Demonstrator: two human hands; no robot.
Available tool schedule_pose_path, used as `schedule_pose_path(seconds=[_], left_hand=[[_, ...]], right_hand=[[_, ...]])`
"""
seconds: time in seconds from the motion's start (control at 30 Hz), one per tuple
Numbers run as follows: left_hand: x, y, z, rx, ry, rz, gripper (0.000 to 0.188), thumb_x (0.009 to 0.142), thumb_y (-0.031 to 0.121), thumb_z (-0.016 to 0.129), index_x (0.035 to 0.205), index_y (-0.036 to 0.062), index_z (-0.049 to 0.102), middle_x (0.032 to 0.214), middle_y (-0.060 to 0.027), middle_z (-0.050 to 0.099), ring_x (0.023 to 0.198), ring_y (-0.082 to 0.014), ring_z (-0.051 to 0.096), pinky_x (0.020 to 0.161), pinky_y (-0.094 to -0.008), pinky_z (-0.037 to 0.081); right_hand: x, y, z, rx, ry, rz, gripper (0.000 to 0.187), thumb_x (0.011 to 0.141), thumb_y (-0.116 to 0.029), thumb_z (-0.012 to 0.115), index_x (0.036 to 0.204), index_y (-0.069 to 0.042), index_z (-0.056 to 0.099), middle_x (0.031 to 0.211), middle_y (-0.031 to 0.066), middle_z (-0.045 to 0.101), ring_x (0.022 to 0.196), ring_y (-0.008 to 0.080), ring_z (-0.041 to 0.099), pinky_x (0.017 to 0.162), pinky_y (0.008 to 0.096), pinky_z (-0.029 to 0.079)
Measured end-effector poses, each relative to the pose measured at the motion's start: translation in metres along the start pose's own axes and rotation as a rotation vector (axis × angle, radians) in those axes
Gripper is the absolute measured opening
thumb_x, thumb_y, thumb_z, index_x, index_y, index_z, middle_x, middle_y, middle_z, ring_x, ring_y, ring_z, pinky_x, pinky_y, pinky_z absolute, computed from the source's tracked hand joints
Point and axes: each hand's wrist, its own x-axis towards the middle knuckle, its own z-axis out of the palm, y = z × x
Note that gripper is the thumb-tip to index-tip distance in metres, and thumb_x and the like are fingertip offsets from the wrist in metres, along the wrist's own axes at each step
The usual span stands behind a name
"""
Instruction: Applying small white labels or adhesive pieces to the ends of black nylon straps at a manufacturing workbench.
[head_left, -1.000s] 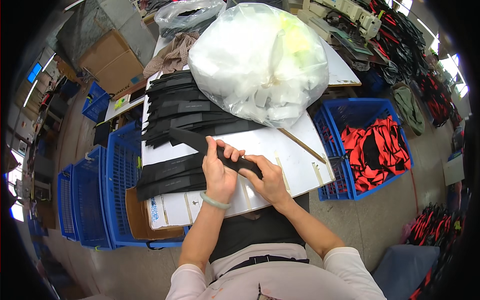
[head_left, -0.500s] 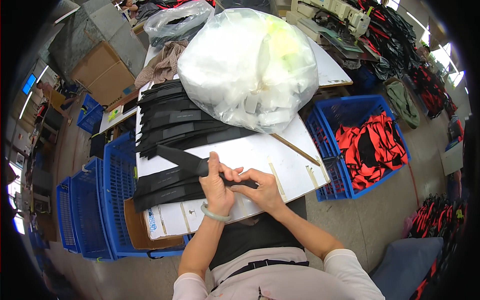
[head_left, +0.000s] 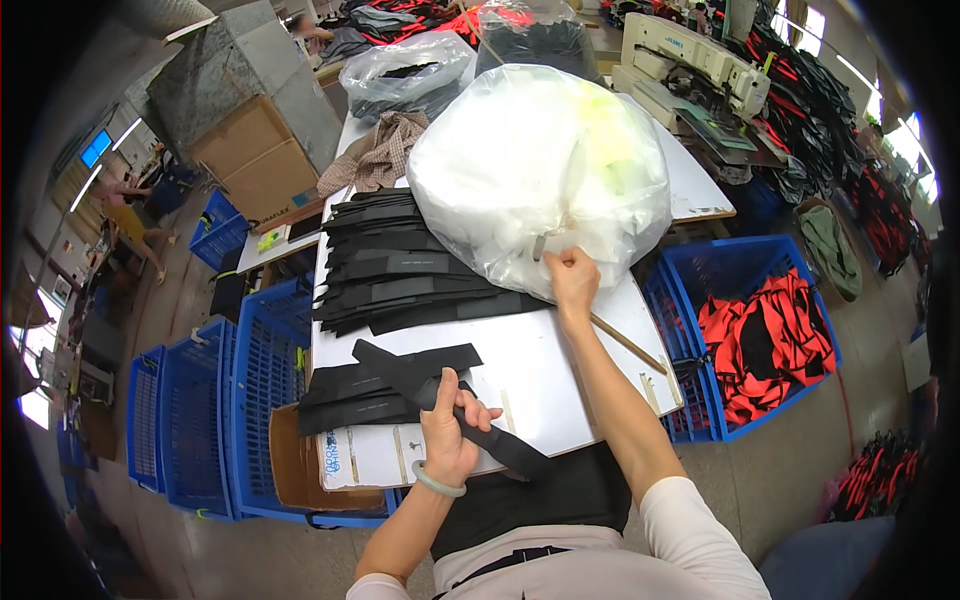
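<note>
A black fabric strip [head_left: 510, 452] lies across my left hand [head_left: 455, 425], which is closed around it with the thumb up. One end of the strip hangs toward the table's front edge, the other points to the far left. My right hand [head_left: 574, 285] reaches forward to the lower front of a big clear plastic bag [head_left: 520, 150] full of whitish pieces. Its fingers are pinched together against the bag; what they grip is hidden. Beside them shows a small grey piece [head_left: 538, 247]. Several stacked black strips [head_left: 400, 265] lie beyond my left hand, and more black strips [head_left: 345, 400] lie nearer.
A thin wooden stick [head_left: 630, 346] lies on the white table [head_left: 535, 345]. Blue crates [head_left: 270, 370] stand at the left, with an open cardboard box [head_left: 290, 455] by the table. A blue crate [head_left: 765, 250] at the right holds red and black fabric. A sewing machine [head_left: 695, 60] stands behind.
My right hand has left the strip and moved forward to the plastic bag. My left hand keeps the strip, whose near end now hangs loose. The view has shifted.
</note>
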Motion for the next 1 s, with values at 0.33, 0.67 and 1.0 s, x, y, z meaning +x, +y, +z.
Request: schedule_pose_path(seconds=[0.33, 0.67, 1.0], left_hand=[[0.009, -0.008, 0.012, -0.015, -0.362, -0.02, 0.042, 0.086, 0.003, 0.064, 0.124, -0.0094, 0.051, 0.071, -0.0066, 0.054, 0.048, -0.0144, 0.052, 0.057, -0.0341, 0.056], [-0.006, -0.006, 0.012, 0.199, -0.272, 0.205, 0.022, 0.084, 0.004, 0.065, 0.1, -0.0094, 0.063, 0.075, -0.0086, 0.061, 0.048, -0.011, 0.05, 0.051, -0.0242, 0.048], [-0.016, -0.012, 0.015, 0.149, -0.273, 0.138, 0.015, 0.085, 0.004, 0.065, 0.094, -0.0077, 0.063, 0.073, -0.0097, 0.062, 0.049, -0.0113, 0.053, 0.05, -0.0241, 0.048]], right_hand=[[-0.098, -0.045, -0.118, 0.628, -0.914, 0.258, 0.017, 0.089, -0.018, 0.066, 0.086, -0.002, 0.069, 0.069, -0.0018, 0.06, 0.059, 0.0029, 0.048, 0.053, 0.019, 0.036], [-0.117, -0.056, -0.124, 0.429, -1.011, -0.103, 0.029, 0.08, -0.018, 0.077, 0.098, 0.0, 0.064, 0.082, 0.0016, 0.064, 0.073, 0.0069, 0.058, 0.064, 0.0231, 0.046], [-0.141, -0.056, -0.122, 0.429, -0.785, -0.133, 0.019, 0.079, -0.011, 0.077, 0.084, 0.002, 0.063, 0.075, 0.0041, 0.064, 0.067, 0.0083, 0.059, 0.06, 0.0225, 0.047]])
